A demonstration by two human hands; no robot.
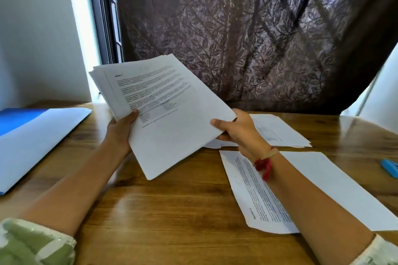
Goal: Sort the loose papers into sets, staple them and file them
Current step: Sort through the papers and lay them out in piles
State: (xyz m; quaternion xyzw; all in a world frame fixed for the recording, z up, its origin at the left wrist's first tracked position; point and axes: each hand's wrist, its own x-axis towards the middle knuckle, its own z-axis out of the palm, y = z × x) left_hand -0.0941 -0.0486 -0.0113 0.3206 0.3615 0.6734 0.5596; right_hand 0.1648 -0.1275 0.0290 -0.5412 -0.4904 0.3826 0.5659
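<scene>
Head view: one fanned stack (168,114) of white printed sheets is held tilted above the wooden table (172,211), between one blue folder (32,135) and one blue stapler (389,168). Two more sets lie flat: a far set (280,131) and a near set (323,178). The left hand (122,127) grips the stack's left edge, thumb on top; the right hand (237,129) pinches its right edge.

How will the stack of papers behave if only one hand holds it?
The stack would probably sag, being loose thin sheets that the left hand and right hand grip at opposite edges. Its far-left edges are fanned, so sheets may slide apart.
</scene>
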